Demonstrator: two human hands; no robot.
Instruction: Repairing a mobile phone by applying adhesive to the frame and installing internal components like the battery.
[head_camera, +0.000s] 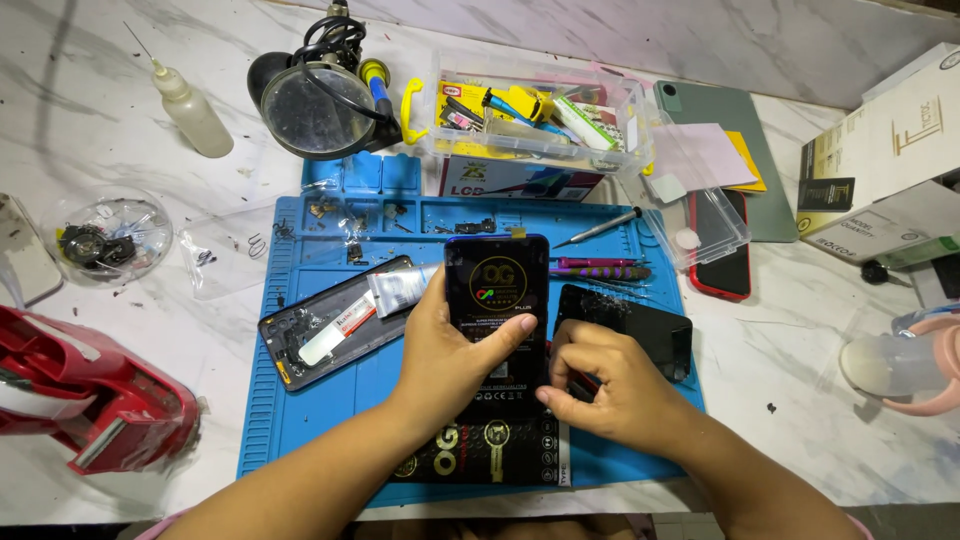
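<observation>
Phone (497, 290) upright over black package (490, 445) on blue mat (330, 390), mid-desk (800, 330). Left hand (450, 355) grip closed round phone, thumb on screen steadying. Right hand (610, 385) curled at phone's right edge, pinch contents unclear.

A black, glossy, rectangular phone display panel (497, 290) with a round logo sticker on its face stands lengthwise away from the person, tilted up off a flat black printed packaging sleeve (490, 445) lying on the blue mat.

Phone (496, 290) on mat (330, 400); opened phone (335, 322) left, broken screen (640, 330) right.
</observation>
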